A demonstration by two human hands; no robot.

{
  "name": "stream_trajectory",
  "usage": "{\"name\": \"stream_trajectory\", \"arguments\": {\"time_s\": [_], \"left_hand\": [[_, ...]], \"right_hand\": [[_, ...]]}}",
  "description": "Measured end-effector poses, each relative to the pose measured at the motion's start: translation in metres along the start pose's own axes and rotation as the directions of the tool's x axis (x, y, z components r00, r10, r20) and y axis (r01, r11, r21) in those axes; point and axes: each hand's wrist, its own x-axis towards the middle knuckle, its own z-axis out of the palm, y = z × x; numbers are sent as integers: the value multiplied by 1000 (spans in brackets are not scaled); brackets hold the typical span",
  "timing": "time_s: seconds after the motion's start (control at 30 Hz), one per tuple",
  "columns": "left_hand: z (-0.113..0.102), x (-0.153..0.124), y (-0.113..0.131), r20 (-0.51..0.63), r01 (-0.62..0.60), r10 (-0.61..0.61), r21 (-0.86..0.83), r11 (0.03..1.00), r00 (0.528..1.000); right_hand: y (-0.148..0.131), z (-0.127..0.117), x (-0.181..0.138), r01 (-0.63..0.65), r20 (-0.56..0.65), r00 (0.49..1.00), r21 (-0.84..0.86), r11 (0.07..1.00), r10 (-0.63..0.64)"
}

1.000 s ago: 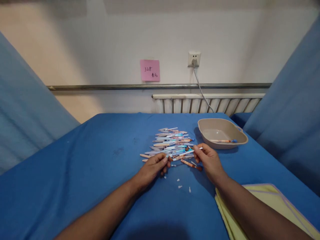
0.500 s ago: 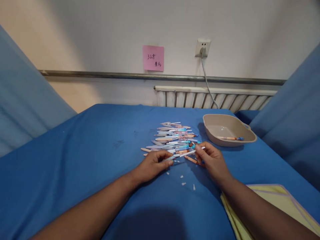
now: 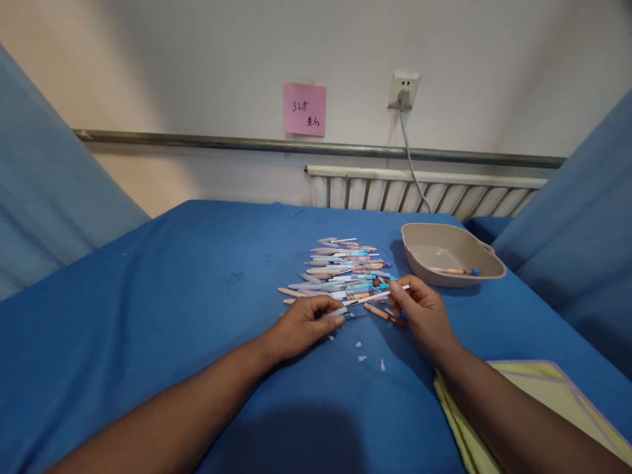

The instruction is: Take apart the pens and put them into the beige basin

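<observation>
A heap of pens and pen parts (image 3: 345,271) in white, peach and light blue lies on the blue cloth (image 3: 197,309) in front of me. My left hand (image 3: 307,325) rests on the cloth at the heap's near edge, fingers pinched on a light-coloured pen barrel (image 3: 336,313). My right hand (image 3: 422,315) is closed on a thin white refill (image 3: 380,296) that slants across toward the left hand. An orange pen (image 3: 382,314) lies just under my right hand.
A beige tray (image 3: 450,253) stands at the right with one orange pen with a blue cap (image 3: 457,270) inside. A few small white caps (image 3: 369,355) lie loose near my wrists. A yellow cloth (image 3: 533,408) lies at the lower right. A radiator (image 3: 424,194) runs behind.
The view has tilted slightly. My right hand has lifted the white refill a little and drawn it toward the left hand, which has closed tighter on the barrel.
</observation>
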Motion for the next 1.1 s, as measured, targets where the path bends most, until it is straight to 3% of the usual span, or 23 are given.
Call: {"name": "stream_trajectory", "arguments": {"time_s": [0.3,0.5,0.67,0.77,0.9,1.1], "left_hand": [[2,0,-5,16,60,-60,-42,997,998],[5,0,-7,274,164,-109,-188,968,956],[8,-2,-8,404,288,-130,-362,887,905],[10,-1,-8,424,300,-111,-412,860,899],[12,0,-9,423,293,-93,-438,850,902],[12,1,-11,429,287,-85,-433,854,899]], "right_hand": [[5,3,-3,34,38,999,-76,997,-31],[7,1,-4,106,144,986,-140,985,-86],[9,1,-5,69,225,974,-134,989,-38],[10,5,-9,70,344,939,-171,983,-7],[11,9,-13,154,536,844,-241,958,-1],[11,9,-14,230,574,819,-288,930,-25]]}}
